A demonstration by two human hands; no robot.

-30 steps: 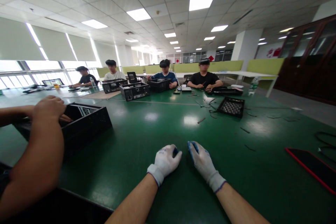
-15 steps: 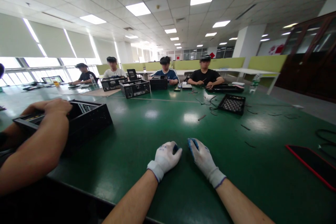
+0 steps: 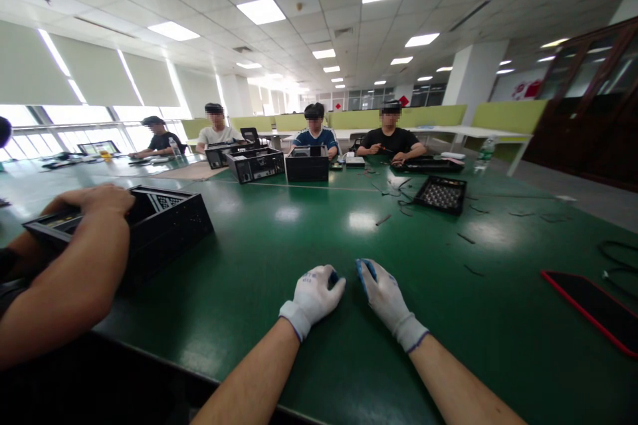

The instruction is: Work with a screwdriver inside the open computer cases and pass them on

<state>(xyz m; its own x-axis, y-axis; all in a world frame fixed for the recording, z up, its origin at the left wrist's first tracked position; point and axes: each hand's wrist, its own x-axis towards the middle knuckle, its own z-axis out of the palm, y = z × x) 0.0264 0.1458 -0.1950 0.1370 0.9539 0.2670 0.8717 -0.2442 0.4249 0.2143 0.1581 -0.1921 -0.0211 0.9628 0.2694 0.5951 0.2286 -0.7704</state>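
Note:
My left hand (image 3: 315, 292), in a white knit glove with blue palm coating, rests on the green tabletop (image 3: 319, 232). Its fingers curl loosely and the thumb stands off from them, with nothing seen in it. A short way to the right lies my right hand (image 3: 383, 293), gloved alike, its thumb apart from the bent fingers; it holds nothing visible. The two hands do not touch each other. Both touch only the table.
At left, a co-worker's bare arms (image 3: 94, 239) reach into a black computer case (image 3: 174, 232). A red-edged black mat or tray (image 3: 593, 309) lies right. Beyond are a black perforated tray (image 3: 441, 194), dark strips (image 3: 466, 238) and more cases (image 3: 306, 168) before seated people.
My hands stay in place. Across the table, the case before the person in blue has shifted slightly right and turned, and another case farther left has also moved right. The view tilts slightly.

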